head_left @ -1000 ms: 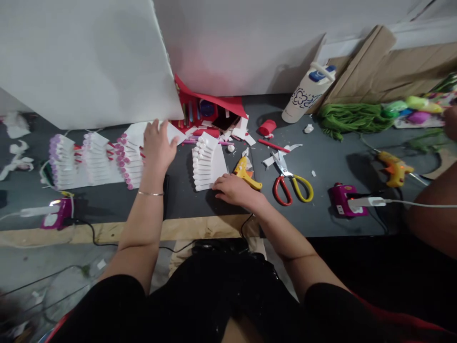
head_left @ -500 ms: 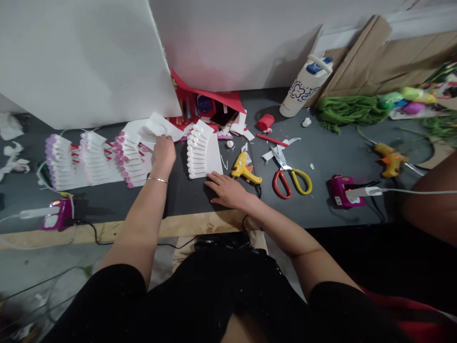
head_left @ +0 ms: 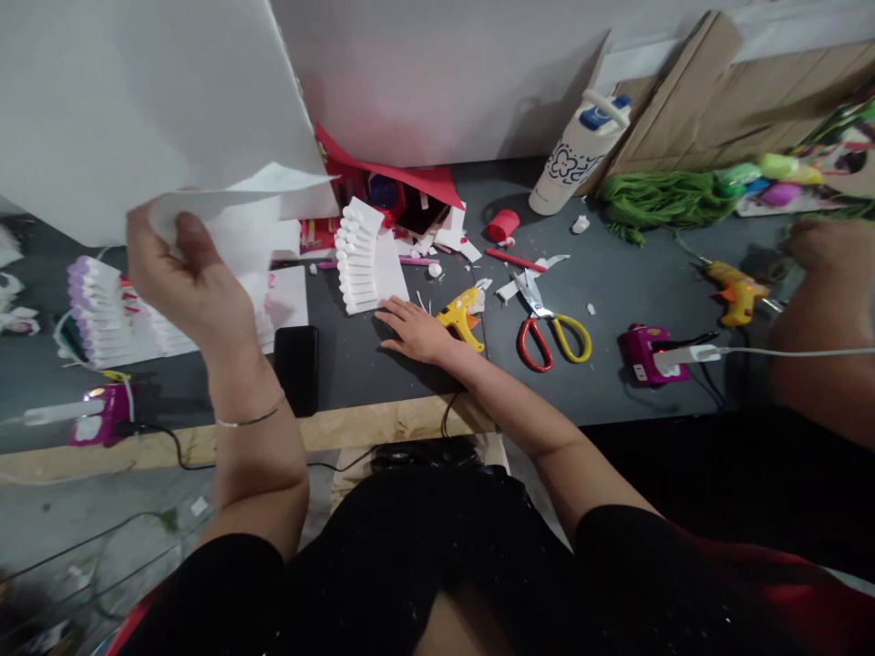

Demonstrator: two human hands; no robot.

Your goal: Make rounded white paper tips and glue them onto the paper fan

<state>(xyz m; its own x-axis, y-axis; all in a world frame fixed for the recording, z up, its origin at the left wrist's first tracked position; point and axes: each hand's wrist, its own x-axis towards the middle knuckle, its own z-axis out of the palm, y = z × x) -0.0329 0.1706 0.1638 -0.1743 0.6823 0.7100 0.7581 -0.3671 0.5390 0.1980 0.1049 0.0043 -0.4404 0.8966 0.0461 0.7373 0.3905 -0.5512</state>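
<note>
My left hand (head_left: 195,273) is raised above the table, its fingers closed on a bent sheet of white paper (head_left: 239,223). Below and behind it lie rows of white sticks with purple heads (head_left: 96,310) and others with pink heads, partly hidden by the hand and paper. My right hand (head_left: 414,330) rests flat, fingers spread, at the lower edge of a white card (head_left: 391,273). A fanned row of white-headed sticks (head_left: 359,264) lies on that card's left side. Just right of this hand is a yellow glue gun (head_left: 463,319).
Scissors (head_left: 537,343) with red and yellow handles lie to the right. A black phone (head_left: 296,369) is near the front edge. Behind are a red pouch (head_left: 444,187) and a white bottle (head_left: 578,159). Another person's arm (head_left: 830,337) reaches in beside a second glue gun (head_left: 738,292).
My left hand has lifted the white paper up and to the left, uncovering the black phone. My right hand stays by the card. The other person's hand has come into view at right.
</note>
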